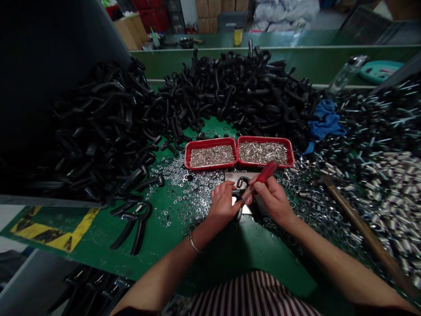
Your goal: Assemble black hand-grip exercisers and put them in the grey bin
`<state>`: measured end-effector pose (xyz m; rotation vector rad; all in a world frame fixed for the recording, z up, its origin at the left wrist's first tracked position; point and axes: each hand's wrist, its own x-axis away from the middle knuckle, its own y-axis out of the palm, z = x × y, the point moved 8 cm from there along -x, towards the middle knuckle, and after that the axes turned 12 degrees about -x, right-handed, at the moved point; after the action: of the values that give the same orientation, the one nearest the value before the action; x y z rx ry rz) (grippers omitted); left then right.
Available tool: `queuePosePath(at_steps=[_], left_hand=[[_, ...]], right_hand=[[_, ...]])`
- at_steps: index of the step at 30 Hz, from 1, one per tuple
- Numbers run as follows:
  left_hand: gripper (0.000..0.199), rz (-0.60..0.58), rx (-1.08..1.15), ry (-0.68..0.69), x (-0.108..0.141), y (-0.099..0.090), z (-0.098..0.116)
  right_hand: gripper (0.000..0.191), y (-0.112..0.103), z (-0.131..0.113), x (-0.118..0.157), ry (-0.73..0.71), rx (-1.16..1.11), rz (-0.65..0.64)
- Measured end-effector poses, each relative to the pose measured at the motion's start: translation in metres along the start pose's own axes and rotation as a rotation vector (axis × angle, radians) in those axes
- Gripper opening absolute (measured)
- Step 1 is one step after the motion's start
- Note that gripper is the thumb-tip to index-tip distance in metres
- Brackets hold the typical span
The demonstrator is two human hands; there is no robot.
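My right hand (275, 198) is closed around the red handle of a screwdriver (267, 171), whose shaft slants down to the left. The tip of the shaft is hidden near my left fingers. With bent fingers, my left hand (221, 199) holds a black clamp part (237, 192) with a small spring-like piece near its top. Beneath both hands lies a flat metal plate (232, 176). An assembled black spring clamp (134, 226) rests on the green table to the left.
Two red trays (210, 167) of small metal pins stand just beyond my hands. Black parts (226, 83) are heaped behind and left. Loose rings (184, 193) surround the plate. A hammer (358, 219), metal sleeves (394, 197) and a blue cloth (325, 123) lie to the right.
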<state>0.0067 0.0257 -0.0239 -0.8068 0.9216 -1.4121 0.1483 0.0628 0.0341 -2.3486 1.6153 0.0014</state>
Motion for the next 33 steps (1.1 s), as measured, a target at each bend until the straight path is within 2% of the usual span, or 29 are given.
queuePosePath(at_steps=[3,5,9,11,13,16,17,19,22,24,27,30,33], left_hand=[[0.047,-0.017,-0.020,-0.010,-0.003,-0.002,-0.001],[0.047,-0.038,-0.036,-0.024,-0.009,-0.005,-0.002],[0.024,-0.055,-0.110,-0.034,-0.024,-0.009,0.000],[0.020,-0.053,-0.125,-0.004,-0.028,-0.008,0.004],[0.020,-0.039,-0.150,0.038,-0.029,-0.008,0.007],[0.020,0.000,-0.167,0.120,-0.030,-0.018,0.009],[0.020,0.022,-0.156,0.148,-0.032,-0.026,0.008],[0.020,0.086,-0.130,0.178,-0.039,-0.050,0.001],[0.017,0.158,-0.122,0.155,-0.053,-0.085,-0.014],[0.015,0.123,-0.095,0.167,-0.056,-0.091,-0.014],[0.014,-0.005,-0.077,0.188,-0.049,-0.067,0.001],[0.029,-0.074,-0.106,0.053,-0.040,-0.031,0.007],[0.019,-0.125,-0.059,-0.082,-0.039,-0.009,0.002]], right_hand=[[0.030,-0.021,-0.006,0.018,-0.012,-0.064,0.108],[0.029,-0.041,0.006,0.030,0.034,-0.020,0.186],[0.034,-0.087,0.052,0.051,0.225,0.264,0.210],[0.039,-0.111,0.063,0.058,0.277,0.474,0.195],[0.047,-0.132,0.059,0.061,0.292,0.656,0.223],[0.054,-0.151,0.033,0.054,0.206,0.766,0.341],[0.050,-0.149,0.023,0.048,0.154,0.739,0.345],[0.037,-0.131,0.012,0.032,0.048,0.625,0.246],[0.024,-0.086,0.008,0.008,-0.059,0.498,0.005],[0.021,-0.059,0.010,-0.002,-0.084,0.459,-0.093],[0.018,-0.027,0.016,-0.005,-0.075,0.429,-0.189],[0.015,-0.005,0.024,0.001,-0.057,0.455,-0.262],[0.018,0.001,0.032,0.008,-0.042,0.478,-0.259]])
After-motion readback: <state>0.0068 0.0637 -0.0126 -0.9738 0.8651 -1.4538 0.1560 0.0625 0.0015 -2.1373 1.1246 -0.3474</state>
